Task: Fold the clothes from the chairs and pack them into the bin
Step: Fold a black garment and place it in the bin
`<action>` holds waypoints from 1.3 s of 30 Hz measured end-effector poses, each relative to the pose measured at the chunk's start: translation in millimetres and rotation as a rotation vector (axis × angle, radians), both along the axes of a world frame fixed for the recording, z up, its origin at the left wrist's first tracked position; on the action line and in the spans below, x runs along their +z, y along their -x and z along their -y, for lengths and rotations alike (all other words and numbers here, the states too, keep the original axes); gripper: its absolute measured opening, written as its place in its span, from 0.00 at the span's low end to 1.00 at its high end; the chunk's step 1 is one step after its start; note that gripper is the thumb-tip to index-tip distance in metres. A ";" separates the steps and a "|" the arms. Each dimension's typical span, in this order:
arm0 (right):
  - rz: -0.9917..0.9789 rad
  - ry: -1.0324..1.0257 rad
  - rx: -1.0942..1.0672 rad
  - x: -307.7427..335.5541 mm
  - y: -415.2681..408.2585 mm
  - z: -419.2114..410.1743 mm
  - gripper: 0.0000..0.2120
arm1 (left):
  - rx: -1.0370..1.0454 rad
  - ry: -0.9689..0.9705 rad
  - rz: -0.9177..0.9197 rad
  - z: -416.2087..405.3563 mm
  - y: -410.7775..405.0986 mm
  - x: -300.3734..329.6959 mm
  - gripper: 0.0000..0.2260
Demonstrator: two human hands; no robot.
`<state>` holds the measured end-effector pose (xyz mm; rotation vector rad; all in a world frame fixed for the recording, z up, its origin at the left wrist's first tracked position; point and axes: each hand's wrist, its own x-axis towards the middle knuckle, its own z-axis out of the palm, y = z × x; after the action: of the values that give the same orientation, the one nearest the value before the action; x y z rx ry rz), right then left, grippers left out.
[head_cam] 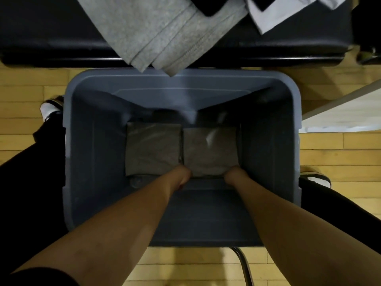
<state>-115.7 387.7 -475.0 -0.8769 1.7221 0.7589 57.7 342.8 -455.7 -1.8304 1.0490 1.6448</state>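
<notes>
Here both hands reach deep into the grey bin (pixel 270 153), the left hand (pixel 182 177) and right hand (pixel 233 174) at the near edge of the right folded garment (pixel 210 150), beside the left folded garment (pixel 152 148). Their grip is hidden underneath; I cannot tell how the fingers lie. Pulling out carelessly could drag that edge and undo the fold. More clothes (pixel 156 32) wait on the black seat (pixel 51 38) beyond.

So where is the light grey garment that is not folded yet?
In the head view, the light grey garment lies at top centre on the black chair, its corner hanging over the grey plastic bin.
</notes>
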 end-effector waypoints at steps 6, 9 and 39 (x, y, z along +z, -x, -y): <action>0.099 0.097 -0.116 53.7 -11.5 24.6 0.20 | 0.067 0.136 -0.039 18.3 -19.2 47.4 0.13; 0.160 0.223 -0.127 94.5 -19.1 40.4 0.17 | 0.091 0.182 -0.109 29.3 -25.9 91.6 0.08; 0.016 1.382 0.072 383.7 58.7 252.5 0.25 | -0.484 1.449 -0.067 244.5 54.7 370.2 0.21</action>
<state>-174.5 135.1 -91.3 -1.8058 2.1064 -0.5696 3.0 98.4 -85.5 -1.8468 2.8578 0.5264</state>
